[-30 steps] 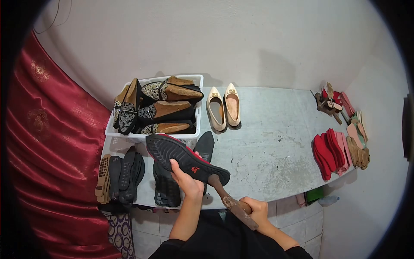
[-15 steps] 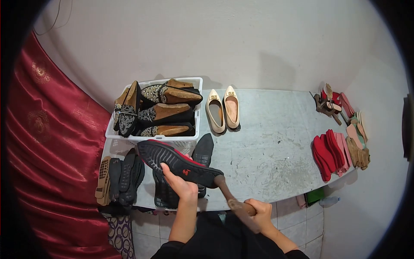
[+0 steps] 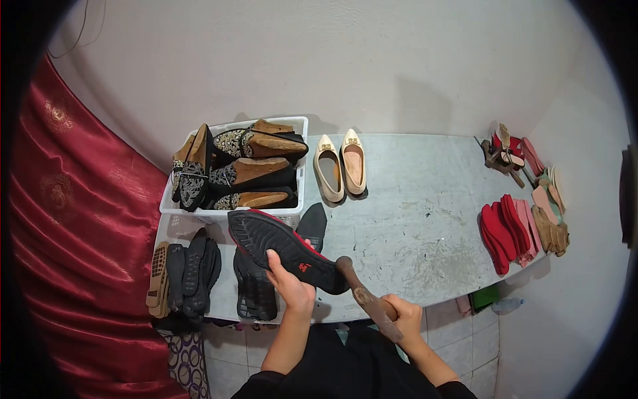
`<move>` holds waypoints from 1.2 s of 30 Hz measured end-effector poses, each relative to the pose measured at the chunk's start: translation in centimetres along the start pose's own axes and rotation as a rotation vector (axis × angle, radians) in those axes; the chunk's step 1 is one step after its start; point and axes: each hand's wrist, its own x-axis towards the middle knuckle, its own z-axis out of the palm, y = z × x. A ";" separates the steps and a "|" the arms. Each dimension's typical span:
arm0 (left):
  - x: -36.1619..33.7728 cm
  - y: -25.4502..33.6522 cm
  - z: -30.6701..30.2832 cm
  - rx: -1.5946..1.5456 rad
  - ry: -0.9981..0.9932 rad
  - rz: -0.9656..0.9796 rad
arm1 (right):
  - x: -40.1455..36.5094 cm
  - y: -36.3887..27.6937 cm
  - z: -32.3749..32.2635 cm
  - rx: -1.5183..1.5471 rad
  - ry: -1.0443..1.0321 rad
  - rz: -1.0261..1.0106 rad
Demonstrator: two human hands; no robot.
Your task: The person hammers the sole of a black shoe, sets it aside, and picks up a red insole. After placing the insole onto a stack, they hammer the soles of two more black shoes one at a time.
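My left hand [image 3: 290, 287] grips a black shoe [image 3: 276, 241] with a red edge, its ridged sole turned up and its toe pointing to the upper left. Red marking shows near the heel. In my right hand [image 3: 407, 318] is the handle of a hammer [image 3: 367, 298], its worn metal head slanting up to the left. The hammer's rounded end is at the heel of the shoe; whether they touch I cannot tell. Below and behind the shoe, black soles [image 3: 256, 287] lie on the table, and another dark sole [image 3: 312, 226] is behind it.
A white basket [image 3: 300, 199] holds several patterned shoes on wooden forms. Two cream shoes [image 3: 355, 163] stand beside it. Black and tan soles [image 3: 194, 272] lie at the table's left. Red insoles [image 3: 500, 233], pink and tan pieces and a metal tool [image 3: 498, 159] are at the right.
The shoe in my left hand has shifted right and slightly down, its heel end tilting lower. My right hand and the hammer have moved slightly right.
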 end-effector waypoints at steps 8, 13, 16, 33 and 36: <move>-0.9 -1.6 -0.3 0.100 -0.017 0.004 | -0.1 -0.9 0.5 0.040 -0.081 -0.065; -0.9 -1.3 -1.0 0.093 -0.050 -0.043 | 0.2 -1.4 0.9 0.090 -0.039 -0.082; -0.1 -2.2 -2.1 0.149 -0.064 -0.027 | 1.1 -1.8 0.8 0.018 -0.051 -0.081; -2.5 -2.6 -2.7 0.229 -0.262 -0.190 | 2.7 -3.6 0.0 0.052 0.050 -0.060; -2.6 -2.3 -2.1 0.224 -0.296 -0.129 | 2.5 -2.6 0.1 0.111 0.090 -0.048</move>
